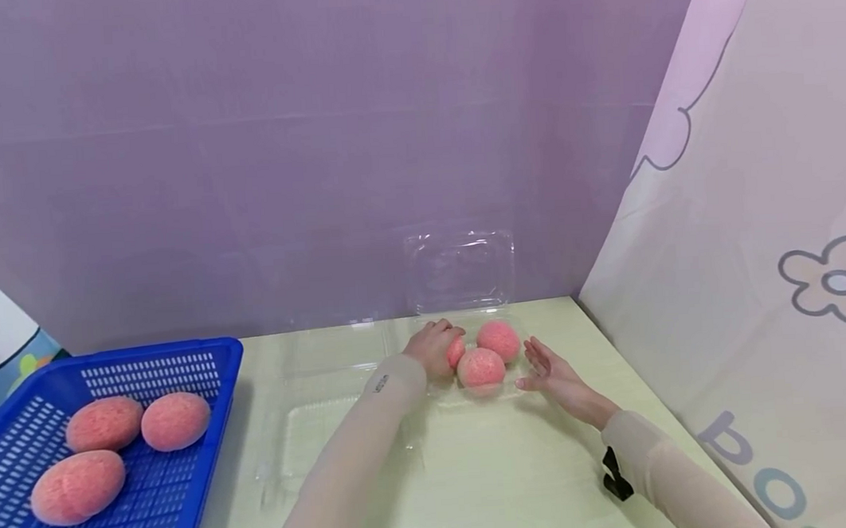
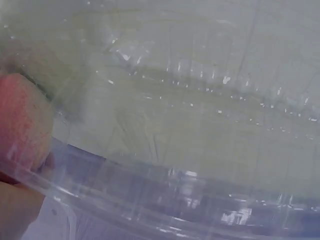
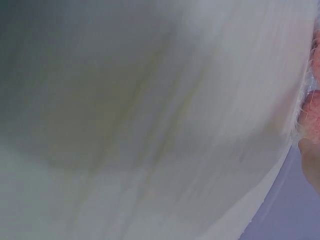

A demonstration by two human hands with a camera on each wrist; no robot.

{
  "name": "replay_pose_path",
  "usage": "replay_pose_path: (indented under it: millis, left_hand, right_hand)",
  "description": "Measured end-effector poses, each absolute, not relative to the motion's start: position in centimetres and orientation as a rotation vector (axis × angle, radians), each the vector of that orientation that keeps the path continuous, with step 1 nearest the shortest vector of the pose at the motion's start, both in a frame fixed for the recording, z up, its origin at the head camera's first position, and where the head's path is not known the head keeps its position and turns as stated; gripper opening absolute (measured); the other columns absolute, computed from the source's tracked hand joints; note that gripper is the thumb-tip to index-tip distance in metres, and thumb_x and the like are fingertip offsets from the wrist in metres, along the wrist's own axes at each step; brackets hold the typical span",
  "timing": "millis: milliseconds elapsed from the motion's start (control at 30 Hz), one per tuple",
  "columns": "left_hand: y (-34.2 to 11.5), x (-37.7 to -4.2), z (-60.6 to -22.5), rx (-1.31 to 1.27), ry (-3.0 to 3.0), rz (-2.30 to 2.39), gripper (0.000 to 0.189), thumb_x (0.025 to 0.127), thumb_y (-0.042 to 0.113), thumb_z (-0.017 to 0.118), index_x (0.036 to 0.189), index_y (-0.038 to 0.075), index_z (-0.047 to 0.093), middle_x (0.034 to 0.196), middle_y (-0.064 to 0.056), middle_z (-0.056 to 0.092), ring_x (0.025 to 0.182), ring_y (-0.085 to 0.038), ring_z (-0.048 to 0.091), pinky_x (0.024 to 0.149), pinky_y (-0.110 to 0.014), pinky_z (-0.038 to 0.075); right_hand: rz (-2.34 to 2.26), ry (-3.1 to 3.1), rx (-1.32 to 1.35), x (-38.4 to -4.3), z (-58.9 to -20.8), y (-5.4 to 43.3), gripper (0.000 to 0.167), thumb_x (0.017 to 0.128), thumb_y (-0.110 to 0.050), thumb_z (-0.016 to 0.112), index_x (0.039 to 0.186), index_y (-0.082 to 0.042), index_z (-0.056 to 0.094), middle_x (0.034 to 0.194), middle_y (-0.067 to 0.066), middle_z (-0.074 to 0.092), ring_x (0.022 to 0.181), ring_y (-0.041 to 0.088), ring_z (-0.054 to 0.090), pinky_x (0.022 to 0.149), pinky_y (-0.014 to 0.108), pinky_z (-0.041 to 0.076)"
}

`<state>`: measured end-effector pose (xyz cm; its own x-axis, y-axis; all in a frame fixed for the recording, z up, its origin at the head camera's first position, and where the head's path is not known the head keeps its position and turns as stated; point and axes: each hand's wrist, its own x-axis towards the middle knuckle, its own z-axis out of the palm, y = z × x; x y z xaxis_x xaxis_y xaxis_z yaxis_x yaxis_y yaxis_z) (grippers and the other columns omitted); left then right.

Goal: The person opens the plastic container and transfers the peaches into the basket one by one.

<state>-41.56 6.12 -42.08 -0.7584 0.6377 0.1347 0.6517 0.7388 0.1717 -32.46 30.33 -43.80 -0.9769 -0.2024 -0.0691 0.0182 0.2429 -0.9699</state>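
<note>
My left hand (image 1: 431,348) curls its fingers round a pink peach (image 1: 456,352) at the left side of a clear plastic clamshell box (image 1: 444,392). Two more peaches, one at the back (image 1: 499,340) and one in front (image 1: 481,369), sit in the box beside it. The box's transparent lid (image 1: 461,271) stands raised against the wall. On the right, my right hand (image 1: 558,380) holds nothing, its fingers spread loosely near the box's side. In the left wrist view, the gripped peach (image 2: 24,122) shows at the left edge, partly hidden. The right wrist view catches a peach (image 3: 311,116) and the thumb.
A blue slotted basket (image 1: 209,435) at the left holds three more peaches (image 1: 108,424). Between it and the box lie other clear plastic containers (image 1: 288,430), partly under my left forearm. A purple wall covering (image 1: 318,182) rises behind the table, and a patterned sheet (image 1: 740,279) stands at the right.
</note>
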Motion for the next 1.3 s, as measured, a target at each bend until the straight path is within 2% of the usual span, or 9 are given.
replay_pose_path:
  millis: [433, 767, 1033, 1167, 1300]
  left_hand:
    - [5.7, -41.8, -42.2, -1.091, -2.86, -0.358, 0.069, 0.066, 0.021, 0.075, 0.13, 0.017, 0.05, 0.124, -0.003, 0.052, 0.112, -0.021, 0.048, 0.099, -0.035, 0.041]
    - [5.2, -41.6, -41.9, -1.055, -2.875, -0.445, 0.076, 0.056, 0.019, 0.079, 0.128, 0.018, 0.051, 0.121, 0.0, 0.052, 0.108, -0.02, 0.051, 0.096, -0.037, 0.043]
    - [5.2, -41.5, -40.4, -1.079, -2.875, -0.501, 0.06, 0.075, 0.031, 0.07, 0.131, 0.02, 0.049, 0.129, -0.002, 0.05, 0.116, -0.021, 0.048, 0.101, -0.04, 0.039]
    - [5.2, -41.2, -39.7, -1.108, -2.853, -0.489, 0.06, 0.075, 0.034, 0.071, 0.13, 0.019, 0.05, 0.129, -0.003, 0.051, 0.117, -0.022, 0.048, 0.101, -0.041, 0.039]
    - [5.1, -40.8, -39.3, -1.111, -2.824, -0.532, 0.061, 0.072, 0.029, 0.073, 0.127, 0.017, 0.052, 0.124, -0.004, 0.053, 0.113, -0.022, 0.051, 0.097, -0.038, 0.042]
  right_hand:
    - [-1.849, 2.304, -0.191, -32.5, -43.9, 30.0, 0.096, 0.083, -0.005, 0.063, 0.145, -0.004, -0.01, 0.153, 0.015, -0.005, 0.141, 0.032, -0.001, 0.112, 0.044, 0.012]
    - [-1.84, 2.31, -0.206, -32.8, -44.0, 29.9, 0.097, 0.082, -0.007, 0.064, 0.145, -0.004, -0.01, 0.154, 0.013, -0.004, 0.141, 0.031, 0.0, 0.112, 0.044, 0.011]
    - [-1.852, 2.305, -0.2, -32.7, -43.9, 30.1, 0.098, 0.081, -0.007, 0.065, 0.145, -0.004, -0.01, 0.154, 0.013, -0.005, 0.141, 0.031, -0.001, 0.112, 0.044, 0.013]
    - [-1.852, 2.309, -0.2, -32.6, -44.0, 30.3, 0.098, 0.081, -0.008, 0.065, 0.146, -0.005, -0.009, 0.154, 0.012, -0.004, 0.141, 0.031, 0.0, 0.112, 0.044, 0.013]
    - [-1.836, 2.319, -0.206, -32.4, -43.9, 30.4, 0.098, 0.082, -0.008, 0.064, 0.145, -0.004, -0.01, 0.154, 0.013, -0.005, 0.141, 0.032, 0.0, 0.112, 0.044, 0.012]
